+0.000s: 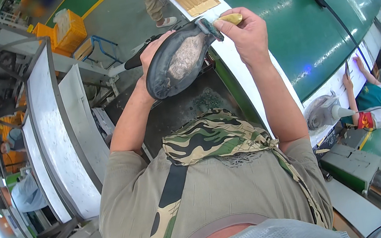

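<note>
A dark shoe [179, 63] is held sole-up above a dark bin [183, 107], beside the green conveyor [305, 26]. The left hand [152, 50] clasps its middle. The right hand [244, 31] pinches a yellowish piece [233, 18] against its toe end.

The shoe sole [177, 64] looks like matt dark rubber, its middle patch roughened pale grey. At two o'clock the green conveyor belt [305, 26] is smooth and glossy (light glints off it). The camouflage apron [213, 138] is soft woven cloth.
</note>
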Available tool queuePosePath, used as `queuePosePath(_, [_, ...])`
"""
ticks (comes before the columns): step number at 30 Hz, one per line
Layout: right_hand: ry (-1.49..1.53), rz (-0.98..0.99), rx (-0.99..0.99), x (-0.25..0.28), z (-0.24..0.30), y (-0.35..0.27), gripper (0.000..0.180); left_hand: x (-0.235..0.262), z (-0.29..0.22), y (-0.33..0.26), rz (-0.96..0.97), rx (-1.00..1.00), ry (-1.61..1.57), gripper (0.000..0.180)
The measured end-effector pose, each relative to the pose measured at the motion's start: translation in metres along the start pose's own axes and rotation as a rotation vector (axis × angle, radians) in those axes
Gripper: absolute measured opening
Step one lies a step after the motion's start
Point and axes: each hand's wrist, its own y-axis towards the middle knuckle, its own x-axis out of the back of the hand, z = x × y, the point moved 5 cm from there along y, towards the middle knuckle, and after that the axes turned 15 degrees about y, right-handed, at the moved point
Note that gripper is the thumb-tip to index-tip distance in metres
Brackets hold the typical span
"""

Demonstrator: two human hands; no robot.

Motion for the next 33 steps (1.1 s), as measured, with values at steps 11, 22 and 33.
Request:
queuePosePath(11, [0.046,0.161,-0.021,-0.018,0.027,-0.011,0.017,-0.02,-0.017,-0.015,-0.109,-0.454,0.57,0.048])
queuePosePath(22, [-0.152,0.356,0.022,-0.031,0.058,-0.019,0.018,-0.048,-0.064,-0.036,-0.082,-0.477,1.004,0.038])
queuePosePath(33, [-0.277,0.53,0.266,-0.008,0.044,0.026,0.019,-0.054,-0.04,-0.023,0.522,-0.142,0.78,0.045])
